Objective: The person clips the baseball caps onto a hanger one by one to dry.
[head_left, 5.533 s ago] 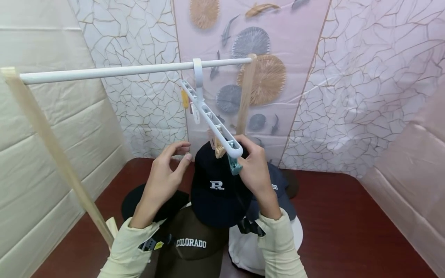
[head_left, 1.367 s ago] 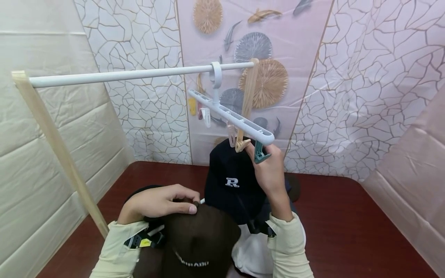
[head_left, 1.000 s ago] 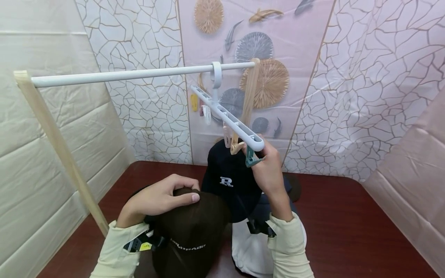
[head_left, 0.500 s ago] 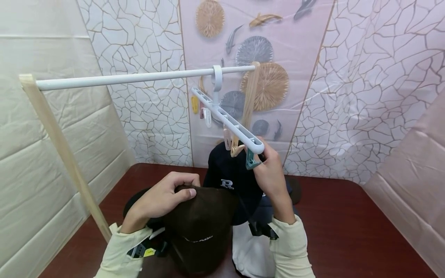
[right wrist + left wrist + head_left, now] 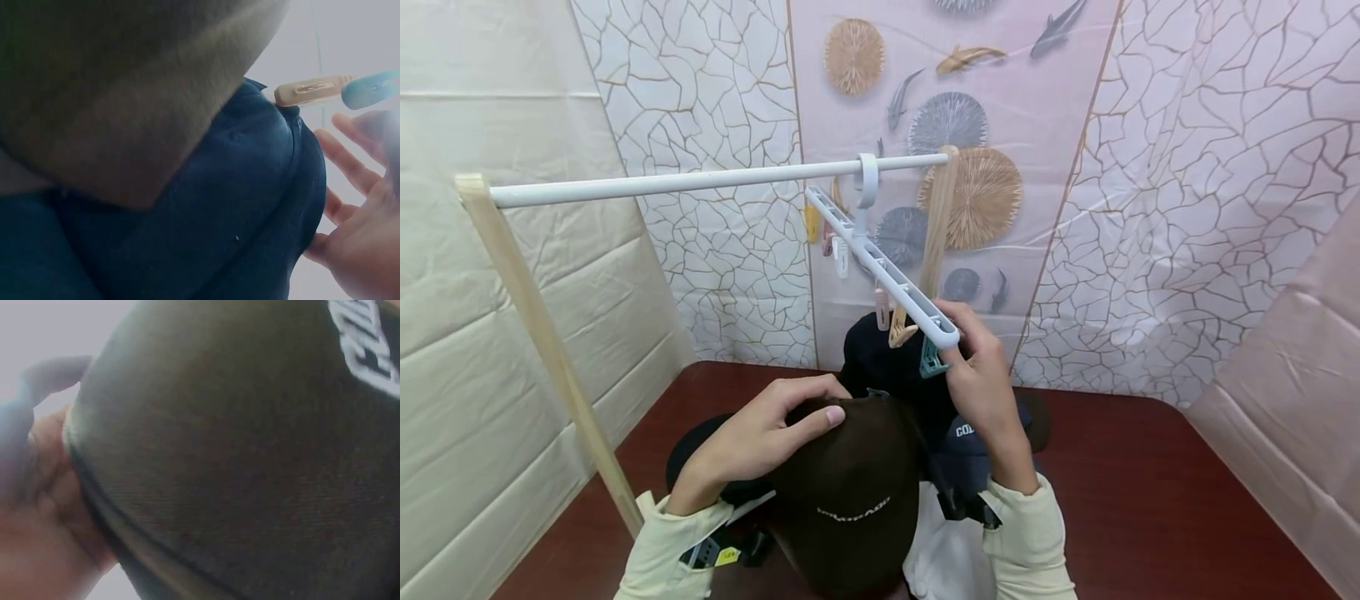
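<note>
My left hand (image 5: 767, 433) grips a brown cap (image 5: 850, 467) at its crown, thumb on the near side and fingers behind. In the left wrist view the palm lies against the cap's edge, with white lettering at the upper right. My right hand (image 5: 985, 375) pinches the teal clip (image 5: 933, 358) at the near end of a white clip hanger (image 5: 895, 279). Behind the brown cap hangs a navy cap (image 5: 880, 358), its front mostly covered. A beige clip (image 5: 312, 90) sits at the navy cap's edge in the right wrist view.
The hanger hooks over a white rail (image 5: 700, 179) on wooden posts (image 5: 542, 333). Pink (image 5: 881, 308), white (image 5: 841, 258) and yellow (image 5: 811, 223) clips hang along it. A black cap (image 5: 700, 442), a blue cap (image 5: 966, 454) and a white cap (image 5: 947, 550) lie on the dark red table (image 5: 1150, 483).
My left hand, free earlier, has taken the brown cap, raised it and brought it right, in front of the navy cap. The right hand stays at the hanger's near end, which swung slightly.
</note>
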Action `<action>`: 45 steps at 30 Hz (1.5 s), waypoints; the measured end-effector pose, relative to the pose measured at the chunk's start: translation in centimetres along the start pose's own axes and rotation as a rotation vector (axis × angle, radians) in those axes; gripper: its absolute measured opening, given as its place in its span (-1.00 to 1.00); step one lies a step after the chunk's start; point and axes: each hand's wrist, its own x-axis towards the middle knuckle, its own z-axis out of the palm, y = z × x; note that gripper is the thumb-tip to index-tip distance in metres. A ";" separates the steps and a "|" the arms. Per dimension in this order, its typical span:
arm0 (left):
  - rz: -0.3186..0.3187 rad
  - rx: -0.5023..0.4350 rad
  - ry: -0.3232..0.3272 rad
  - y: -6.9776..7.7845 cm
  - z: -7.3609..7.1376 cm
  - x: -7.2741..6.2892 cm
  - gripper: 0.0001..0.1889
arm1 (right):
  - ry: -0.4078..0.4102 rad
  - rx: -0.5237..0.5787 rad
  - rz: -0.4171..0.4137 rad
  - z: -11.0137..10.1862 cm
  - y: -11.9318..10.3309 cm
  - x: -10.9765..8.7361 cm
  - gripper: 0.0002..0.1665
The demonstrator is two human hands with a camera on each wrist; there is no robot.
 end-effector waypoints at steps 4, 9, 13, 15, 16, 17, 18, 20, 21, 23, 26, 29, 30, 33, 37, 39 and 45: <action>-0.033 0.035 0.024 -0.1 0.1 0.0 -0.85 | -0.019 0.005 -0.011 0.0 0.1 -0.1 -0.46; -0.035 0.058 0.101 0.0 0.5 0.3 -0.86 | -0.077 0.028 0.013 -0.2 0.1 -0.2 -0.51; -0.036 0.068 0.195 0.1 0.9 0.5 -0.87 | -0.121 0.060 0.032 -0.2 0.0 -0.2 -0.50; -0.040 0.075 0.232 0.0 1.1 0.7 -0.88 | -0.137 0.082 0.033 -0.2 0.0 -0.2 -0.48; -0.040 0.077 0.245 0.0 1.2 0.7 -0.88 | -0.145 0.096 0.031 -0.2 0.0 -0.2 -0.48; -0.038 0.081 0.256 0.0 1.3 0.8 -0.87 | -0.151 0.106 0.028 -0.2 0.0 -0.2 -0.48; -0.038 0.084 0.262 -0.1 1.4 0.8 -0.87 | -0.158 0.118 0.026 -0.2 0.0 -0.2 -0.49; -0.041 0.093 0.271 -0.2 1.6 1.0 -0.87 | -0.168 0.136 0.022 -0.2 0.0 -0.2 -0.50; -0.045 0.096 0.272 -0.2 1.6 1.0 -0.88 | -0.171 0.140 0.022 -0.2 0.0 -0.2 -0.50; -0.061 0.116 0.277 -0.2 1.7 1.1 -0.89 | -0.175 0.144 0.020 -0.2 0.0 -0.2 -0.50; -0.104 0.152 0.284 -0.2 1.8 1.2 -0.92 | -0.183 0.152 0.023 -0.3 0.0 -0.1 -0.50; -0.145 0.206 0.273 -0.3 1.8 1.2 -0.91 | -0.187 0.157 0.018 -0.3 0.1 -0.1 -0.50; -0.158 0.224 0.265 -0.3 1.7 1.2 -0.89 | -0.188 0.158 0.016 -0.3 0.1 0.0 -0.50; -0.180 0.277 0.239 -0.3 1.6 1.0 -0.87 | -0.188 0.153 0.007 -0.3 0.2 0.1 -0.48; -0.195 0.297 0.226 -0.3 1.2 0.7 -0.80 | -0.192 0.162 0.021 -0.2 0.2 0.2 -0.44; -0.181 0.299 0.230 -0.3 1.1 0.5 -0.77 | -0.197 0.169 0.026 -0.2 0.2 0.2 -0.44; -0.098 0.316 0.230 -0.3 0.6 0.4 -0.80 | -0.208 0.174 0.021 -0.2 0.0 0.3 -0.42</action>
